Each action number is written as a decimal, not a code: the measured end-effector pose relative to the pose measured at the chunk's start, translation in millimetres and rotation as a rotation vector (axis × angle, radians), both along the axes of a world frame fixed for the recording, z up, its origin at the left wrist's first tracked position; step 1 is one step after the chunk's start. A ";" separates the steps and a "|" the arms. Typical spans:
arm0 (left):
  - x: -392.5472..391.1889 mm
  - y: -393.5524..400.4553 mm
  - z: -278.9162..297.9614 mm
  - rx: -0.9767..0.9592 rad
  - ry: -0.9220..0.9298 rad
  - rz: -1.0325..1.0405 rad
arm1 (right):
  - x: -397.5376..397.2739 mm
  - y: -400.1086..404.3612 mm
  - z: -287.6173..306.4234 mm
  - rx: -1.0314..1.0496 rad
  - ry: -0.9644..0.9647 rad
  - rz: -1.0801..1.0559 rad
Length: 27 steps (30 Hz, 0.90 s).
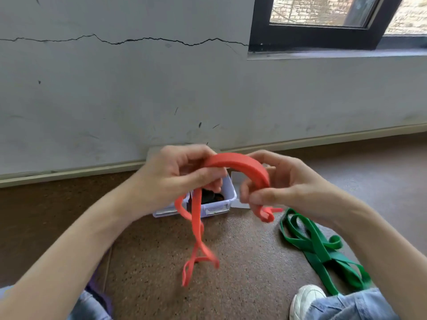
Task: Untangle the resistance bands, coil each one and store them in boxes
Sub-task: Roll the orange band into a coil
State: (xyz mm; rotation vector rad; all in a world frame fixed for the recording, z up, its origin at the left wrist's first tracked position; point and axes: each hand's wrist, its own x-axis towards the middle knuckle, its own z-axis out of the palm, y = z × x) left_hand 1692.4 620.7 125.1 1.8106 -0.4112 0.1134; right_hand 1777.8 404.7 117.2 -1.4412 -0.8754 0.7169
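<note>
We take the clear plastic box [221,205] as our landmark; it sits on the speckled brown floor [242,262], close to the foot of the wall.

Grey wall [138,93]: rises behind the box, with a long dark crack running across it. A black-framed window [323,26] sits far above and to the right of the box.

Floor: the box rests on it, and something dark lies inside the box; we cannot tell what it is.

Green band [321,250]: lies in a loose tangle on the floor, to the right of the box and nearer to us, with its near end by a white shoe [305,299] and a denim-clad leg [346,306].

Red band [240,163]: held in the air just above and in front of the box. Several layers arch between the two hands. Loose loops hang from the left hand down in front of the box, blurred at the low end. A short end sticks out below the right hand.

Left hand [178,179]: above the left part of the box, with fingers and thumb curled round the left end of the red arch.

Right hand [277,183]: above and right of the box, with fingers and thumb pinching the right end of the arch. The hands are close together, not touching.
</note>
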 end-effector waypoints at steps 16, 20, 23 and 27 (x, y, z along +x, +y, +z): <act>1.2 -12.2 -14.5 0.054 -0.033 0.162 | 6.4 -4.9 2.6 0.199 -0.004 -0.339; -2.2 -18.6 -14.8 0.206 -0.054 0.128 | 1.8 -1.3 -0.2 0.063 -0.025 -0.102; -0.9 -25.3 -34.3 0.324 -0.020 0.126 | -3.4 8.2 -6.0 -0.010 -0.206 -0.168; 3.3 -27.3 -63.4 0.453 0.118 0.128 | 4.3 4.9 -4.3 0.193 -0.174 -0.424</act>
